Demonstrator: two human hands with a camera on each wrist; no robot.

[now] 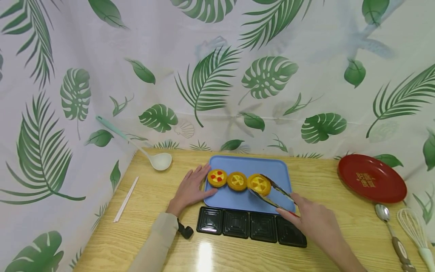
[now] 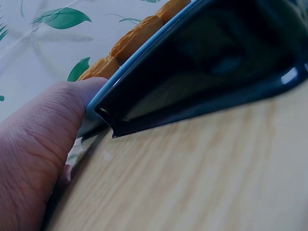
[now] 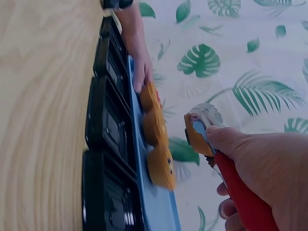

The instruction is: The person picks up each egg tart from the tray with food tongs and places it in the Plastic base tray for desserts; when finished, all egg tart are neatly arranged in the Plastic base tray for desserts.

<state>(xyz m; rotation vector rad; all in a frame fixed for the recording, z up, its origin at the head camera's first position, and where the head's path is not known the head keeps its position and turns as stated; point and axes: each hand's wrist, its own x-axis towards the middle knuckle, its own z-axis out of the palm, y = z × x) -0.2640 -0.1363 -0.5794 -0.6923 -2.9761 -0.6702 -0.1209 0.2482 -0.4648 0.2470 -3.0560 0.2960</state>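
My right hand grips red-handled metal tongs. A round yellow-topped tart sits between their tips, above the right part of the blue tray. In the right wrist view, three more tarts stand in a row on the tray, the nearest apart from the raised one; from the head view the raised tart seems to hide it. The red-dotted tart is leftmost, beside a plain yellow one. With fingers extended, my left hand rests at the tray's left edge, its thumb over the rim.
A black mold strip with several square cups lies along the tray's front. A ladle and white chopsticks are at left. The right side has a red plate, a spoon and a whisk. A leaf-patterned curtain backs the table.
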